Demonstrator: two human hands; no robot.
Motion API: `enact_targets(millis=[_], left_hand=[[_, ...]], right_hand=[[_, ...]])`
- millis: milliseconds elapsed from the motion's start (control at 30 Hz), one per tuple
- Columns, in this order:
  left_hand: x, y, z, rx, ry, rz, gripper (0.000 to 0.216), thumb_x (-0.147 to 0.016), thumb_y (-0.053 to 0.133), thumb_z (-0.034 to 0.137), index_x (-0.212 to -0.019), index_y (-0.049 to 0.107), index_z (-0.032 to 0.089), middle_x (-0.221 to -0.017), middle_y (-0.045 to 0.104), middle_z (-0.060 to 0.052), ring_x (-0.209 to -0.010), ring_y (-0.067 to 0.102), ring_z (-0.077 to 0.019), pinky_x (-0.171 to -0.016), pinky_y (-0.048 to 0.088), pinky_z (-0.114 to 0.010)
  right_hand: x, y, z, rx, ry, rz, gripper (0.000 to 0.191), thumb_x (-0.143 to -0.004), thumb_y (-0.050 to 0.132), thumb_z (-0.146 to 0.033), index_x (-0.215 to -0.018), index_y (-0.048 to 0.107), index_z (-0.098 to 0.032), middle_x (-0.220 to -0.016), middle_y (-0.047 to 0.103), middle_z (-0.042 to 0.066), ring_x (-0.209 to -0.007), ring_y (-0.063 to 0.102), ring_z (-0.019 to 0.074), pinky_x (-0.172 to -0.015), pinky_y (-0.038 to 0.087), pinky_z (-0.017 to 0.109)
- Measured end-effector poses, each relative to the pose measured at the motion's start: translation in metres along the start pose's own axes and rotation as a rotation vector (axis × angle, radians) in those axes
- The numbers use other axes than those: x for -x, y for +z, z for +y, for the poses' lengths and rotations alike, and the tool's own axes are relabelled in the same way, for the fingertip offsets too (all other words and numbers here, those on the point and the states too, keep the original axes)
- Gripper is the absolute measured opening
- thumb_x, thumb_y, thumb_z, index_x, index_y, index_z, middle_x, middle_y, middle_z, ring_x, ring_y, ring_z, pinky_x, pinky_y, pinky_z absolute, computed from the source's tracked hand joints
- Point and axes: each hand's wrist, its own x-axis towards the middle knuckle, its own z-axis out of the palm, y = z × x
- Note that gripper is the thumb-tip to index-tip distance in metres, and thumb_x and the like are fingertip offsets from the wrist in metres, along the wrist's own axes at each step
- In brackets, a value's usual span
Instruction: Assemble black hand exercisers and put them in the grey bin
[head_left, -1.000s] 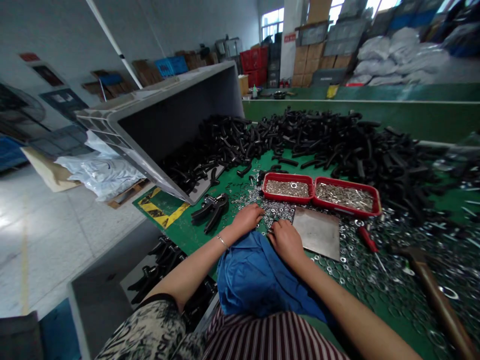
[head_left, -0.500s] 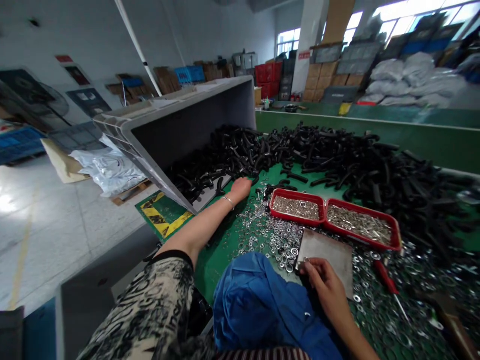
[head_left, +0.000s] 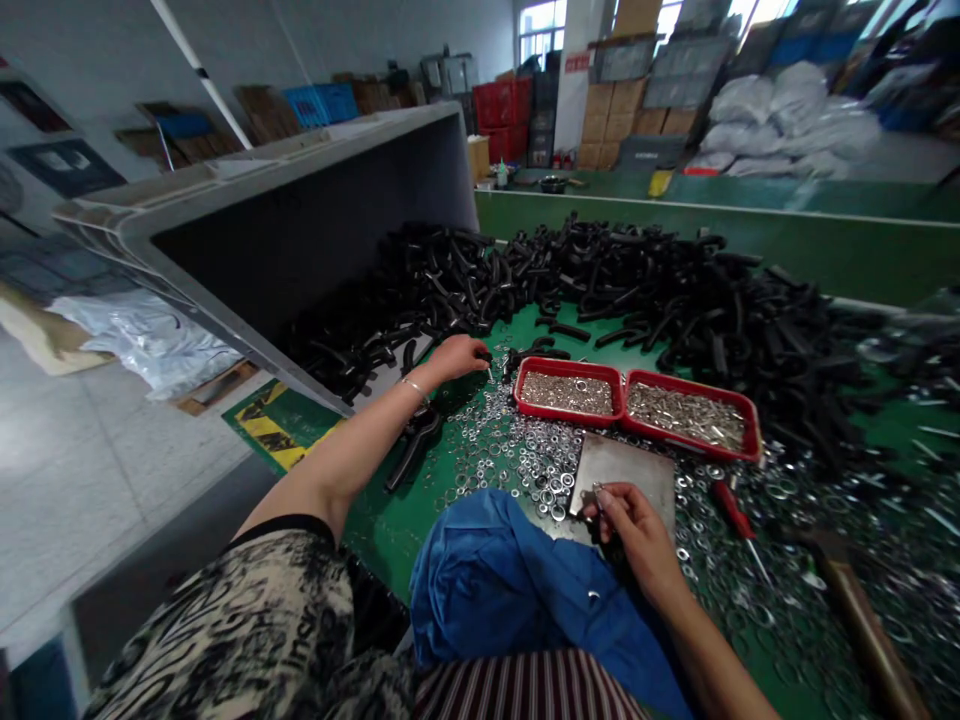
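My left hand (head_left: 456,358) reaches out over the green bench near the mouth of the grey crate. Its fingertips are closed on a small black part with a thin metal stem (head_left: 490,374). A black curved handle (head_left: 415,446) lies below my left forearm. Close to me, my right hand (head_left: 634,525) is over the near edge of a flat metal plate (head_left: 628,475). Thumb and forefinger pinch a small metal ring (head_left: 598,489); the other fingers curl under, partly hidden. Loose metal rings (head_left: 551,465) are strewn left of the plate.
Two red trays (head_left: 621,420) of small metal pieces stand behind the plate. Black handles (head_left: 637,285) are heaped at the back and spill from the tipped grey crate (head_left: 262,160). A red screwdriver (head_left: 735,510) and a hammer (head_left: 859,600) lie to the right. Blue cloth (head_left: 487,580) covers my lap.
My left hand has closed on the small black part with the metal stem. My right hand still pinches the ring by the plate. The view has shifted, showing more of the hammer.
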Motion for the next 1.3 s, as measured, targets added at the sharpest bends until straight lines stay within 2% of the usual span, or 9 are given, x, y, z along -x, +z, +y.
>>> enact_targets(millis=[167,267,367,433,533,633,733,967,1300], left_hand=[[0.069,-0.041,0.035,0.626,0.270,0.411,0.033,-0.081,0.073,0.047,-0.099,0.068,0.020,-0.133,0.059,-0.008,-0.133,0.045,-0.0266,-0.114,0.032,-0.047],[0.104,-0.031,0.078,1.234,0.224,0.472,0.040,-0.082,0.071,0.054,-0.096,0.057,0.019,-0.094,0.067,-0.004,-0.091,0.066,-0.0173,-0.086,0.051,-0.034],[0.127,0.012,0.113,1.588,0.079,0.330,0.039,-0.086,0.064,0.055,-0.098,0.052,0.020,-0.069,0.053,0.004,-0.052,0.051,-0.0079,-0.052,0.042,-0.021],[0.136,0.044,0.120,1.442,0.082,0.163,0.033,-0.084,0.069,0.039,-0.107,0.054,0.020,-0.072,0.053,0.004,-0.054,0.051,-0.0086,-0.052,0.042,-0.020],[0.141,0.077,0.107,0.881,0.124,0.089,0.028,-0.076,0.065,0.010,-0.103,0.062,0.018,-0.092,0.063,-0.003,-0.085,0.063,-0.0161,-0.077,0.051,-0.027],[0.136,0.085,0.089,0.291,0.123,0.000,0.039,-0.075,0.055,0.002,-0.108,0.066,0.019,-0.112,0.062,-0.008,-0.102,0.063,-0.0218,-0.089,0.050,-0.031],[0.129,0.084,0.088,-0.057,0.155,-0.095,0.033,-0.086,0.048,0.007,-0.113,0.064,0.019,-0.109,0.061,-0.011,-0.092,0.065,-0.0223,-0.081,0.051,-0.032],[0.122,0.088,0.111,-0.318,0.291,-0.093,0.025,-0.095,0.040,0.011,-0.108,0.060,0.014,-0.102,0.060,-0.013,-0.087,0.062,-0.0227,-0.079,0.049,-0.033],[0.103,0.078,0.116,-0.385,0.590,-0.211,0.024,-0.091,0.042,0.006,-0.108,0.058,0.012,-0.095,0.062,-0.014,-0.074,0.065,-0.0212,-0.070,0.052,-0.032]], right_hand=[[-0.003,-0.006,0.008,-0.060,-0.009,-0.036,0.033,-0.088,0.065,-0.052,-0.097,0.058,-0.022,-0.083,0.073,0.004,-0.057,0.052,0.0114,-0.057,0.043,0.025],[-0.004,-0.008,0.010,-0.105,-0.010,-0.010,0.031,-0.087,0.067,-0.050,-0.099,0.060,-0.022,-0.085,0.073,0.004,-0.058,0.052,0.0115,-0.059,0.044,0.026],[-0.005,-0.011,0.010,-0.193,0.019,-0.009,0.038,-0.085,0.071,-0.049,-0.111,0.062,-0.023,-0.090,0.074,0.004,-0.062,0.055,0.0120,-0.064,0.047,0.027],[-0.005,-0.013,0.011,-0.253,0.043,-0.049,0.043,-0.084,0.072,-0.048,-0.118,0.062,-0.023,-0.097,0.074,0.005,-0.067,0.060,0.0127,-0.070,0.050,0.029],[-0.004,-0.017,0.012,-0.299,0.057,-0.117,0.041,-0.084,0.074,-0.045,-0.116,0.063,-0.022,-0.104,0.074,0.007,-0.076,0.065,0.0139,-0.080,0.051,0.031],[-0.005,-0.020,0.009,-0.366,0.085,-0.151,0.040,-0.082,0.076,-0.043,-0.114,0.064,-0.021,-0.103,0.074,0.008,-0.075,0.065,0.0138,-0.080,0.052,0.031],[-0.006,-0.022,0.005,-0.465,0.112,-0.160,0.037,-0.080,0.079,-0.040,-0.108,0.065,-0.020,-0.102,0.074,0.008,-0.075,0.066,0.0140,-0.079,0.053,0.032],[-0.004,-0.024,0.002,-0.589,0.077,-0.083,0.029,-0.074,0.084,-0.033,-0.093,0.064,-0.023,-0.099,0.073,0.004,-0.086,0.068,0.0166,-0.083,0.053,0.034],[0.007,-0.021,0.003,-0.518,0.007,-0.012,0.030,-0.077,0.080,-0.037,-0.092,0.058,-0.025,-0.059,0.045,-0.008,-0.051,0.039,0.0089,-0.048,0.040,0.022]])
